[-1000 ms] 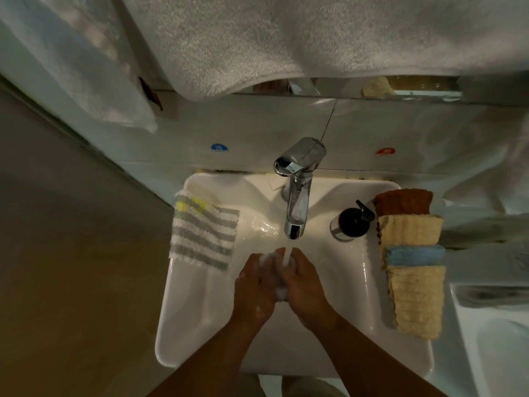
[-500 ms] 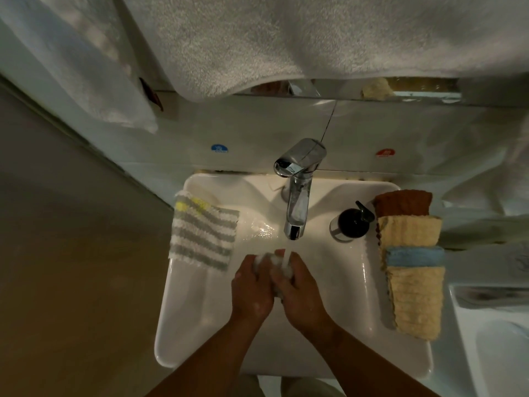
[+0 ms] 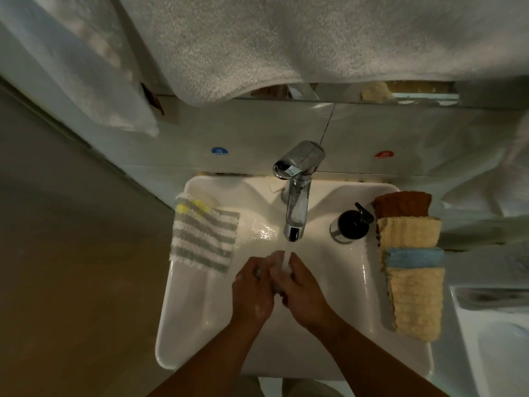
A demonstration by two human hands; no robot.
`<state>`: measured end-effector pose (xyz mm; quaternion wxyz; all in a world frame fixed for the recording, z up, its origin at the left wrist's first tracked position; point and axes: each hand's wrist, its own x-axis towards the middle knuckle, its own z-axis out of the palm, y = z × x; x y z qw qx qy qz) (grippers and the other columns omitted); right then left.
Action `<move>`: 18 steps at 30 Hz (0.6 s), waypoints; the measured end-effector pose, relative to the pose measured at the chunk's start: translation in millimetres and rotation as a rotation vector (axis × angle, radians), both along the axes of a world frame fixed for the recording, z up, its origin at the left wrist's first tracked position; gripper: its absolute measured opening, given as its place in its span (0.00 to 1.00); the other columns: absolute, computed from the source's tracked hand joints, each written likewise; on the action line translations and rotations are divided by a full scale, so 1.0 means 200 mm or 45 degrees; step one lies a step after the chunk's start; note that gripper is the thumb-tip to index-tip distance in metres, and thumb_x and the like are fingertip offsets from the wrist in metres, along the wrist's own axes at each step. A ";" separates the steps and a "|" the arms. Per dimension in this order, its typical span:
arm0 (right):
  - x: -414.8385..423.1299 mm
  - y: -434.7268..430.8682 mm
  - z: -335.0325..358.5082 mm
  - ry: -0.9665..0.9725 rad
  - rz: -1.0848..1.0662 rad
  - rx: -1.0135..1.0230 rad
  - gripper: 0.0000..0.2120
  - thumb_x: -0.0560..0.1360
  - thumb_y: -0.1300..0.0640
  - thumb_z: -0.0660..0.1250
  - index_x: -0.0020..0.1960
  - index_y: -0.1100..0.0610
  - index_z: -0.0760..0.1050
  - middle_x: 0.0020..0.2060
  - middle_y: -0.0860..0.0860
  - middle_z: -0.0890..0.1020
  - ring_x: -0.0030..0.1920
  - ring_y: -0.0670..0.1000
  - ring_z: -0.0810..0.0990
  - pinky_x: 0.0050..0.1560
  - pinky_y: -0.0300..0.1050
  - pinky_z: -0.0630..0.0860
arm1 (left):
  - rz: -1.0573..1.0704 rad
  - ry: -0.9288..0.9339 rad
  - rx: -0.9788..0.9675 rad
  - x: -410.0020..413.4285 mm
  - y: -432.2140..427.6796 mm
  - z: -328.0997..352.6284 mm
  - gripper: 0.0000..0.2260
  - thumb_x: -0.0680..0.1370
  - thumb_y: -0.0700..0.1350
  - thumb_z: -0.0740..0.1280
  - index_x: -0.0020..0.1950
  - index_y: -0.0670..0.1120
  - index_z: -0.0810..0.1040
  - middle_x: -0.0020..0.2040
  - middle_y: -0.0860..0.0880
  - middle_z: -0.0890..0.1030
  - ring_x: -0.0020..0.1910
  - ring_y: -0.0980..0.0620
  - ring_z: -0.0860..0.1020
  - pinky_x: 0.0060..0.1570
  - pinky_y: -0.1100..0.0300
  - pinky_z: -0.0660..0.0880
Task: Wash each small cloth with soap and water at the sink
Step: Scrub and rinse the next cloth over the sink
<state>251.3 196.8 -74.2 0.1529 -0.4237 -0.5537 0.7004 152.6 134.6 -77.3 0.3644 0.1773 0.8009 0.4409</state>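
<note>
Over the white sink (image 3: 194, 310) my left hand (image 3: 252, 290) and my right hand (image 3: 300, 290) are pressed together under the running tap (image 3: 297, 190). Between their fingers they hold a small white cloth (image 3: 279, 263), mostly hidden, with water streaming onto it. A grey-and-white striped cloth (image 3: 203, 233) with a yellow patch lies over the sink's left rim. On the right rim lies a row of folded cloths: brown (image 3: 402, 203), yellow (image 3: 409, 232), blue (image 3: 413, 257) and a longer yellow one (image 3: 416, 303).
A black soap dispenser (image 3: 350, 223) stands right of the tap, beside the brown cloth. A large white towel (image 3: 286, 38) hangs above the sink. A wall runs close along the left. Another white basin edge (image 3: 492, 325) shows at far right.
Both hands have shifted slightly within the stream while rubbing the small white cloth; they stay together under the tap. Nothing else has moved.
</note>
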 end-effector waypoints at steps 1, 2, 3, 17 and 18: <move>0.01 0.00 -0.01 0.016 0.026 -0.006 0.05 0.82 0.50 0.65 0.57 0.47 0.77 0.43 0.49 0.82 0.37 0.41 0.79 0.34 0.34 0.72 | 0.024 0.006 -0.018 -0.01 0.01 -0.01 0.15 0.83 0.57 0.60 0.46 0.51 0.81 0.39 0.50 0.84 0.39 0.52 0.83 0.38 0.57 0.80; 0.01 0.00 -0.02 -0.012 0.006 0.048 0.07 0.82 0.48 0.65 0.57 0.48 0.77 0.44 0.49 0.82 0.36 0.41 0.79 0.33 0.35 0.72 | 0.040 -0.035 -0.009 -0.02 0.01 -0.01 0.17 0.83 0.58 0.59 0.46 0.51 0.81 0.40 0.49 0.84 0.40 0.50 0.83 0.39 0.53 0.81; 0.02 0.01 -0.03 -0.075 -0.046 0.159 0.07 0.81 0.47 0.64 0.54 0.48 0.77 0.42 0.47 0.82 0.36 0.42 0.79 0.34 0.35 0.72 | 0.060 -0.132 0.037 -0.01 0.02 0.01 0.17 0.83 0.59 0.60 0.47 0.50 0.81 0.41 0.48 0.84 0.41 0.48 0.83 0.39 0.50 0.81; -0.01 -0.02 -0.09 -0.205 0.003 0.409 0.13 0.82 0.41 0.57 0.50 0.49 0.72 0.41 0.52 0.79 0.39 0.50 0.81 0.36 0.44 0.77 | 0.074 -0.171 0.128 0.03 0.05 0.04 0.11 0.83 0.52 0.62 0.45 0.51 0.79 0.40 0.50 0.83 0.39 0.51 0.82 0.39 0.50 0.80; -0.01 -0.02 -0.10 -0.279 0.001 0.477 0.14 0.83 0.42 0.57 0.49 0.51 0.72 0.41 0.50 0.79 0.38 0.47 0.80 0.35 0.41 0.76 | 0.070 -0.132 0.096 0.04 0.06 0.04 0.11 0.83 0.51 0.62 0.44 0.52 0.79 0.40 0.51 0.83 0.41 0.52 0.83 0.42 0.50 0.81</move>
